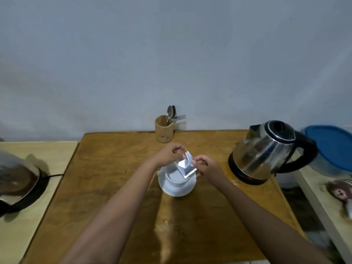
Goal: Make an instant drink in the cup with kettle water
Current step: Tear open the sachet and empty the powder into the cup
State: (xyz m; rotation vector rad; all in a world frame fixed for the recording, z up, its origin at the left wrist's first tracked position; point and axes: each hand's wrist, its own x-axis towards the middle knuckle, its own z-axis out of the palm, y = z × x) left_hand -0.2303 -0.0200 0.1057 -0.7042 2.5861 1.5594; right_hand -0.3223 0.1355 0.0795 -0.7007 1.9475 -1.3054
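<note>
Head view, as I see it remotely. Both hands meet above the cup, which stands on a white saucer near the middle of the table. The left hand pinches the far top corner of a silver sachet; the right hand pinches its right edge. The sachet hangs tilted over the cup's rim. The kettle sits on its base at the right, close to the table's right edge, spout toward the cup. A holder with 2 spoons and a fork stands at the far edge. Bare wood lies open left of the saucer and across the near half. I see a pan on the left counter and a blue lid far right.
</note>
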